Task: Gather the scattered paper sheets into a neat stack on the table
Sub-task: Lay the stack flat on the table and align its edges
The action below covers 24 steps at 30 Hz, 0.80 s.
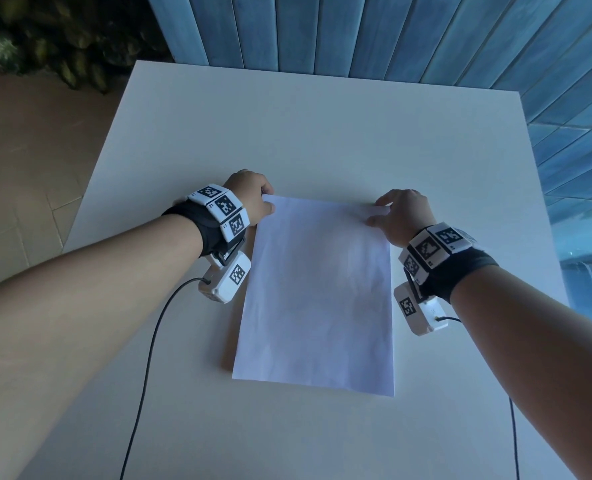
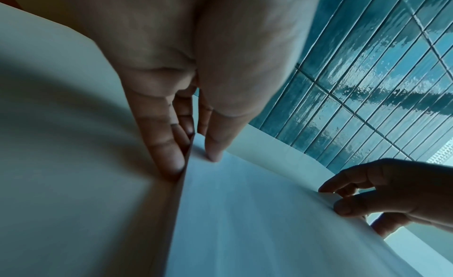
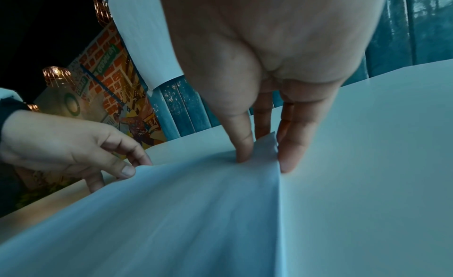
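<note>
A stack of white paper sheets [image 1: 317,292] lies lengthwise on the white table [image 1: 287,133], its edges nearly flush. My left hand [image 1: 253,199] holds the far left corner; in the left wrist view the thumb [image 2: 213,145] lies on top of the paper [image 2: 257,213] and the fingers [image 2: 166,157] run along its edge. My right hand [image 1: 402,216] pinches the far right corner. In the right wrist view that corner is lifted slightly off the paper stack [image 3: 196,213], between the thumb [image 3: 242,147] and the fingers [image 3: 289,157].
A blue tiled wall [image 1: 391,36] runs behind and to the right of the table. A leafy plant [image 1: 62,39] stands at the far left above a tan floor [image 1: 17,168]. Black cables [image 1: 149,358] trail from the wrist cameras across the table's near part.
</note>
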### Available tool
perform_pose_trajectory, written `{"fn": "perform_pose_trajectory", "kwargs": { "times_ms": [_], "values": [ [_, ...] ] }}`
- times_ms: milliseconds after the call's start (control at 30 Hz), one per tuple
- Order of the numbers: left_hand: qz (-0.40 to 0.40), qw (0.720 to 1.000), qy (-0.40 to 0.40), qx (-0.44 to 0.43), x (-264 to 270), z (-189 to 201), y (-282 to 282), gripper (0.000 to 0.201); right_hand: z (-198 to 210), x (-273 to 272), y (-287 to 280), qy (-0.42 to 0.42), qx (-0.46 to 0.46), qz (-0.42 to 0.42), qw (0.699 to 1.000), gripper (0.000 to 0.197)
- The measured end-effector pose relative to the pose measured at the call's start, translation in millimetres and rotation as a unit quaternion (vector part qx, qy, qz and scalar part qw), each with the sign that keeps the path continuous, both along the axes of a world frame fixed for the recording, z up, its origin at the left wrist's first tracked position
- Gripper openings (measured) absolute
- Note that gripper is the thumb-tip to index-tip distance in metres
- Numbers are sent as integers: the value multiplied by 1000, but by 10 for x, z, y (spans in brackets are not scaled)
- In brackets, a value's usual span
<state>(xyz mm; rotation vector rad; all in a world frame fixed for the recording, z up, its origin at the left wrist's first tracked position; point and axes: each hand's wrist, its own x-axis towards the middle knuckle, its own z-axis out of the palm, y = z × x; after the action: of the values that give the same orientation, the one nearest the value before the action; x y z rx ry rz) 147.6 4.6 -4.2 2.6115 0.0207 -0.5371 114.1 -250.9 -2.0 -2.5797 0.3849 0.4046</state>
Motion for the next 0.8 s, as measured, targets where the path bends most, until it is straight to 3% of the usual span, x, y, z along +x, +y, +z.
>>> {"fn": "perform_pose_trajectory", "kwargs": {
  "times_ms": [100,267,467,633,800],
  "values": [
    [4,1000,-11,2,-21,4,-2,36,0,-28,-8,-5,1,-3,1000,45],
    [46,999,-9,-12,-212,42,89,43,55,-247,-53,-14,21,-14,1000,68],
    [59,997,28,-34,-1056,85,306,59,172,-1014,-102,32,23,-13,999,75],
    [67,991,80,-85,-1821,130,368,85,307,-1779,7,79,51,-6,996,104],
    [36,994,90,-52,-2244,162,336,81,252,-2220,144,101,33,11,994,118]
  ]
}}
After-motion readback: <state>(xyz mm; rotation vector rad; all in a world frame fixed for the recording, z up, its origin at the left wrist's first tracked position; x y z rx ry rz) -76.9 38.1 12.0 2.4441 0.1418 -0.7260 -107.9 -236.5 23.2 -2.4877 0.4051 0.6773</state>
